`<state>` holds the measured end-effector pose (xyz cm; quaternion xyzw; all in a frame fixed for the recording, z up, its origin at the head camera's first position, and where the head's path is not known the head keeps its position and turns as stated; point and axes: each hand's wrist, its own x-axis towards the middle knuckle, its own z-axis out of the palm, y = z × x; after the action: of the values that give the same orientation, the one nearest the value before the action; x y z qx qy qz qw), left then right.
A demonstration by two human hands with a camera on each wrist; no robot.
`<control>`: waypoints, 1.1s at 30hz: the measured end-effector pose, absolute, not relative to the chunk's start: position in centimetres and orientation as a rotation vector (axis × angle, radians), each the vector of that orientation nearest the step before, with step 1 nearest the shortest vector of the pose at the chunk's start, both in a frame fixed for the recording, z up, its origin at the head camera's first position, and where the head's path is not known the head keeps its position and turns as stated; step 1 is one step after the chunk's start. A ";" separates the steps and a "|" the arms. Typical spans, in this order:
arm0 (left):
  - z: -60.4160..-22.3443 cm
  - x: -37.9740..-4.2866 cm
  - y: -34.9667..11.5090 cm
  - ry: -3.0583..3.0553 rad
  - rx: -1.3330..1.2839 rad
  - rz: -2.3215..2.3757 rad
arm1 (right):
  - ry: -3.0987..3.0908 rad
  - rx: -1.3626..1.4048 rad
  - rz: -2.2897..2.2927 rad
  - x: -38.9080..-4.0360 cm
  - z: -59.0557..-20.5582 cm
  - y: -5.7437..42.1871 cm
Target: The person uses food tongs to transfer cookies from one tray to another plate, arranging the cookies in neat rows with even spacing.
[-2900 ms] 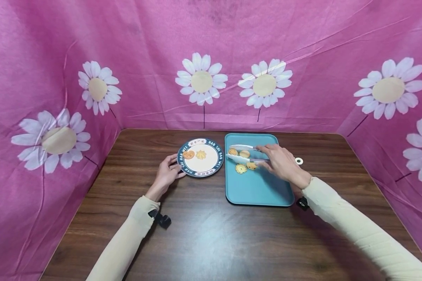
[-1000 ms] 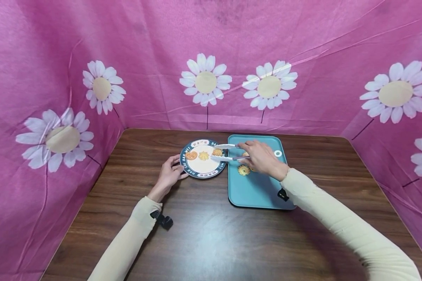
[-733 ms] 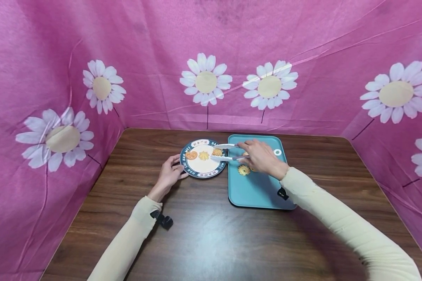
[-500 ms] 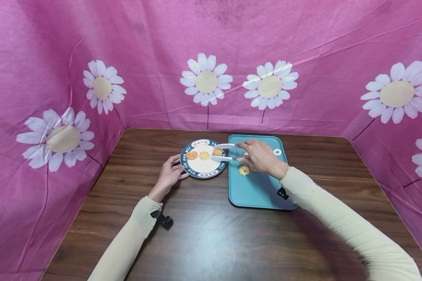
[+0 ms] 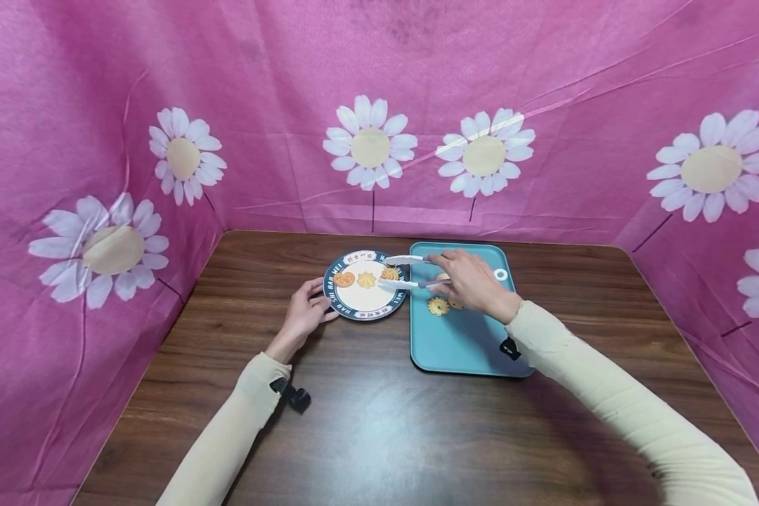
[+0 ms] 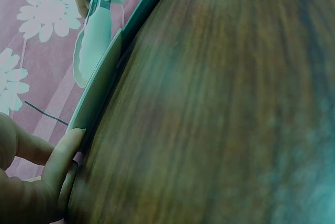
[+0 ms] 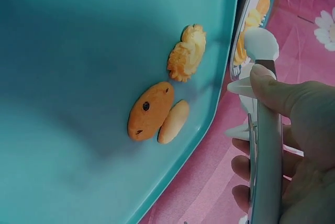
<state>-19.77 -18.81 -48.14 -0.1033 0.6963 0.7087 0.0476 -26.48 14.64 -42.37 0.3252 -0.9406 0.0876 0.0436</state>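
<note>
My left hand [image 5: 303, 309] grips the left edge of a round plate [image 5: 367, 303] with a dark lettered rim, thumb at the rim. On the plate are an orange-brown round cookie [image 5: 344, 280], a star-shaped cookie [image 5: 366, 280] and a swirled cookie [image 5: 390, 274]. My right hand [image 5: 474, 281] holds white-tipped tongs [image 5: 400, 284], their tips spread on either side of the swirled cookie. In the right wrist view, a ridged cookie [image 7: 187, 52], an oval spotted cookie [image 7: 151, 111] and a small pale cookie [image 7: 174, 122] lie on the teal tray [image 7: 78, 182].
The tray stands close to the plate's right side on the brown wooden table [image 5: 354, 422]. Behind and beside the table hangs a pink cloth [image 5: 259, 140] with large daisies. The tongs' white end ring [image 5: 500, 275] shows past my right hand.
Since the oldest frame, the tongs have moved left from the tray to the plate, bringing the swirled cookie onto it. Just now their tips have spread slightly. My left hand stays at the plate.
</note>
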 end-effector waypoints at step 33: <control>-48.7 -20.0 -18.8 2.133 -0.328 2.132 | -2.810 0.835 0.373 -24.4 -42.7 21.2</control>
<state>-20.00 -18.79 -48.66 -0.1079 0.7021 0.7018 0.0540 -24.44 21.18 -42.69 0.2813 -0.9468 0.1258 0.0932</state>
